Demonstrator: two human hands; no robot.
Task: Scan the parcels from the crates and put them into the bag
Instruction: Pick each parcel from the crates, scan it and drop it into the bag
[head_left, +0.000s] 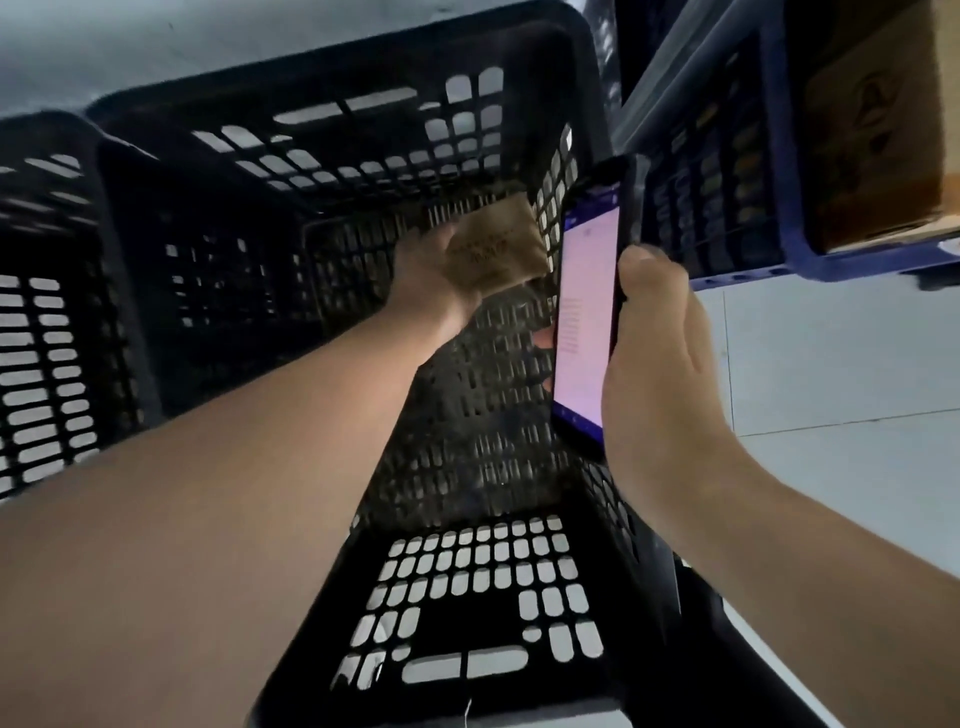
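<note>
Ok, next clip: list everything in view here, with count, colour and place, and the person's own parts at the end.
black crate: one, black perforated plastic, centre, the left arm reaching deep inside.
second black crate: one, black, far left, partly in frame.
blue crate: one, blue, upper right.
cardboard box: one, brown, inside the blue crate.
parcel: one, brown paper, blurred, low in the black crate.
phone: one, dark case, lit screen, over the crate's right wall.
floor: pale tiles, right.
left hand: grips the parcel.
right hand: holds the phone.
</note>
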